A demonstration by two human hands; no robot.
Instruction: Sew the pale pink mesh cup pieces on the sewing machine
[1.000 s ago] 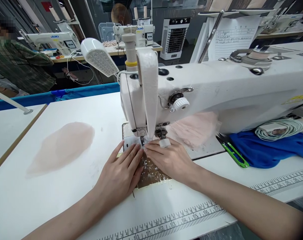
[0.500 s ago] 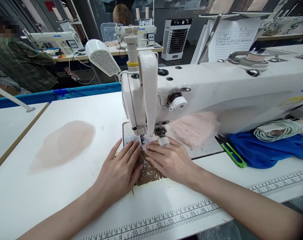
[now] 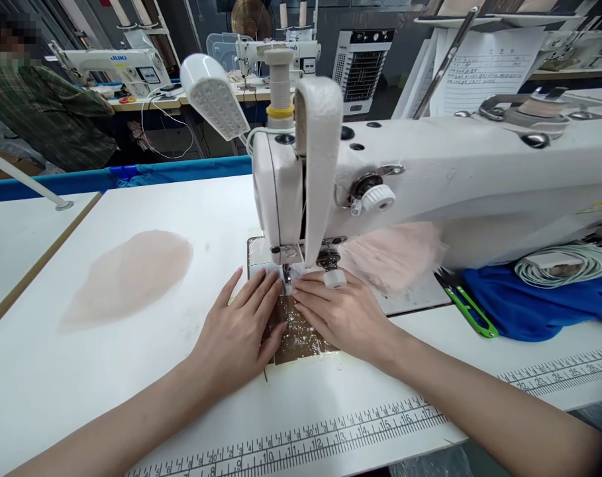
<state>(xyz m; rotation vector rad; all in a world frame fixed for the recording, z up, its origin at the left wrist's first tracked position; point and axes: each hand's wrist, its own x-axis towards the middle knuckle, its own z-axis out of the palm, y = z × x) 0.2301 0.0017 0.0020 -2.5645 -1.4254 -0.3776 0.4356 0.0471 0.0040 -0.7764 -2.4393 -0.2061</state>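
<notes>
Under the head of a white sewing machine (image 3: 291,192), my left hand (image 3: 241,324) lies flat with its fingers spread, the tips beside the presser foot (image 3: 287,270). My right hand (image 3: 343,311) rests on the other side of the foot, fingers stretched out and palm down. Between and under the fingertips a little thin pale fabric shows; its edges are hard to make out. A brown, shiny taped plate (image 3: 303,338) lies below the hands. Sheer pink fabric (image 3: 393,255) is bunched behind my right hand. One sheer pink piece (image 3: 132,278) lies flat at the left.
Green snips (image 3: 472,311), blue cloth (image 3: 524,305) and a coil of pale cord (image 3: 563,262) lie at the right. A printed ruler (image 3: 315,444) runs along the front edge. A lamp (image 3: 214,96) juts out left of the machine. A person (image 3: 47,112) is at the back left.
The camera view has shifted slightly, so the machine appears larger and farther right. Both hands keep nearly the same place beside the presser foot.
</notes>
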